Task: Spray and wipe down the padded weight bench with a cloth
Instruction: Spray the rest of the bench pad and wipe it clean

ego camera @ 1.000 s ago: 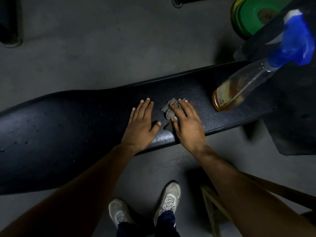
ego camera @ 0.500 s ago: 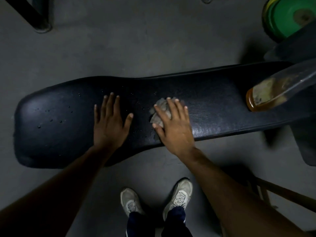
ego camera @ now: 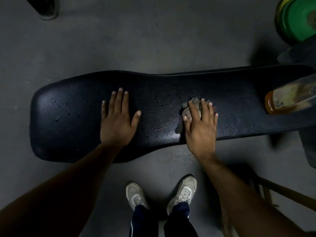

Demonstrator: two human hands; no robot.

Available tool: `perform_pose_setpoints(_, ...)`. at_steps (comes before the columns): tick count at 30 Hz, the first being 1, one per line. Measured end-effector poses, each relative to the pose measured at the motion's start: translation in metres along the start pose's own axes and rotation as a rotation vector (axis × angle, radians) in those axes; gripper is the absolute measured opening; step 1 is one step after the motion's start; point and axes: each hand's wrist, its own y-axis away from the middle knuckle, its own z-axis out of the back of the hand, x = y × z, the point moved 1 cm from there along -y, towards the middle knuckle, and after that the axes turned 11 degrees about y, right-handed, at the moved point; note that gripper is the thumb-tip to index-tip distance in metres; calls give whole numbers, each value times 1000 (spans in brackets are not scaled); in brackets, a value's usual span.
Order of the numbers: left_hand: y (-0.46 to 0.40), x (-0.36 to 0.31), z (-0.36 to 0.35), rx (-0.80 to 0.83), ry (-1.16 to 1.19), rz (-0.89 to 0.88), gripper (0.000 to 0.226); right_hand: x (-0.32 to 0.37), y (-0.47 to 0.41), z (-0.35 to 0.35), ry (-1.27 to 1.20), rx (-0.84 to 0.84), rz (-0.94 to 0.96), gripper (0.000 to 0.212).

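Note:
The black padded bench (ego camera: 71,130) runs left to right across the view, with spray droplets scattered over its wide left end. My left hand (ego camera: 118,120) lies flat on the pad, fingers spread, holding nothing. Pressed under my right hand (ego camera: 201,127) near the bench's middle is a crumpled grey cloth (ego camera: 192,105), mostly covered by the fingers. A clear spray bottle (ego camera: 289,100) with amber liquid lies on the bench at the far right, its top cut off by the frame edge.
Green and yellow weight plates (ego camera: 299,19) stand at the top right on the grey concrete floor (ego camera: 136,36). A dark post base (ego camera: 46,9) is at the top left. My white shoes (ego camera: 183,194) are below the bench. A wooden frame (ego camera: 290,194) sits at the lower right.
The view has shifted left along the bench, so its rounded left end shows. My left hand has moved left, away from the right hand. The cloth stays under my right hand.

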Motion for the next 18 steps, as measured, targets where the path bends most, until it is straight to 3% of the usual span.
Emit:
perform_pose_setpoints(2,0,0,0,9,-1,4,76,33,-9,-2,-14,-13,6,54)
perform_pose_setpoints(6,-3,2,0,27,-4,6,74,87,13,-11,12,12,275,57)
perform_pose_setpoints(10,-3,3,0,42,7,5,73,70,47,-15,93,53,392,60)
perform_pose_setpoints(18,-2,2,-1,10,16,-8,72,17,-28,3,21,-8,-54,52)
